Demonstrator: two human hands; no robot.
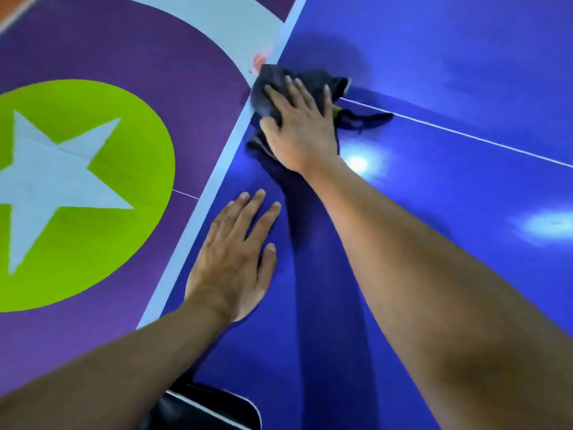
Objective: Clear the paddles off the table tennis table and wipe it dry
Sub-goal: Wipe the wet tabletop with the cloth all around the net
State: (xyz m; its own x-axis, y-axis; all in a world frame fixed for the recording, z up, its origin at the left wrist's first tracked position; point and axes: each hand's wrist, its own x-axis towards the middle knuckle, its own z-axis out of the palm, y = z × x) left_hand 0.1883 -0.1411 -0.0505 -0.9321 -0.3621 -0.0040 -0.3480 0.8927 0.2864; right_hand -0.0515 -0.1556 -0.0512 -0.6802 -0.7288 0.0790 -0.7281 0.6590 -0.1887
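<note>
Left hand point(232, 256) flat, fingers spread — right hand point(299, 128) stretched farther forward, palm down, fingers splayed.

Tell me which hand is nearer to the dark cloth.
Right. The right hand lies on the cloth, pressing it; the left hand rests flat on the blue table, apart from the cloth.

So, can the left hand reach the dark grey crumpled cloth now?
Probably yes: the left hand lies flat on the blue table top near the dark grey crumpled cloth, bare surface between, though the right hand presses on it.
</note>
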